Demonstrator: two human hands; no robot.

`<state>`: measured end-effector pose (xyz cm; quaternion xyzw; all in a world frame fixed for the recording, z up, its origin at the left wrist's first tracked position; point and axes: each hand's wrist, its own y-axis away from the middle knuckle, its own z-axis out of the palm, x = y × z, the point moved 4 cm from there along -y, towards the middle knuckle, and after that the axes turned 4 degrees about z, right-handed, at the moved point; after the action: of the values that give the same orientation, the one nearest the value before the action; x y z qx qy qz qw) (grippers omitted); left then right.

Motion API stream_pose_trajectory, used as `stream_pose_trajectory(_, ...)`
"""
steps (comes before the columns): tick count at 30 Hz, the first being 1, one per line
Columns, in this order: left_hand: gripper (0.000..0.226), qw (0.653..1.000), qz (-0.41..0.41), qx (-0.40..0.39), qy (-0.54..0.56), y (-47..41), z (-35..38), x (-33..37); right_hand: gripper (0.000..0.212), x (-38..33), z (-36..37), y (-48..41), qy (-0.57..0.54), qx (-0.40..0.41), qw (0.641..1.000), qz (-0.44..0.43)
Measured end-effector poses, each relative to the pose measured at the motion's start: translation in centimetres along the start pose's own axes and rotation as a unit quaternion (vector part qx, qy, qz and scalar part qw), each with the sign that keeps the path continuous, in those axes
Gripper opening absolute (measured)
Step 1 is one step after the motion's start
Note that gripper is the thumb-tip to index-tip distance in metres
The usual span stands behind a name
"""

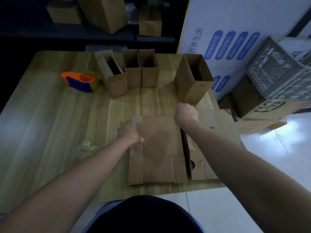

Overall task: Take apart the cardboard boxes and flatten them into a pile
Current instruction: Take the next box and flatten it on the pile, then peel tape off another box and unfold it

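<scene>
A flattened cardboard box (159, 148) lies on the wooden table (58, 132) in front of me, on top of other flat cardboard (217, 125) that sticks out to its right. My left hand (129, 132) rests on the flat box's left flap with the thumb on the cardboard, beside a loose strip of clear tape (137, 119). My right hand (186, 113) is curled in a fist at the flat box's far right corner, right at the foot of a tall open upright box (193, 78). What the fist holds, if anything, is hidden.
Three more open upright boxes (133, 71) stand in a row at the table's far side. An orange and blue tape dispenser (80, 80) lies to their left. Crumpled clear tape (87, 147) sits near my left arm. Crates and boxes (276, 76) crowd the floor to the right.
</scene>
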<state>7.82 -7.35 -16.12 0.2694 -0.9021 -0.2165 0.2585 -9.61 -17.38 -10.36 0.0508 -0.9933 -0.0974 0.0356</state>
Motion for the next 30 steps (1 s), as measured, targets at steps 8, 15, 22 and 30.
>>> stream_pose_trajectory(8,0.047,0.980,0.169,0.076,0.076,1.6,-5.0,4.6,0.063,5.4,-4.2,-9.3,-0.020,0.048,0.999,0.008)
stream_pose_trajectory(15,0.033,0.964,0.219,0.113,0.096,3.3,-5.9,6.0,0.027,5.7,-7.7,-9.6,-0.030,0.198,0.977,-0.068)
stream_pose_trajectory(22,0.057,0.929,0.276,0.166,0.184,5.0,-7.9,10.0,0.018,6.1,-15.8,-5.5,-0.203,0.251,0.945,-0.045)
stream_pose_trajectory(30,0.055,0.871,0.384,0.216,0.217,7.1,-11.0,12.2,0.022,5.6,-16.9,0.1,-0.382,0.211,0.900,-0.010)
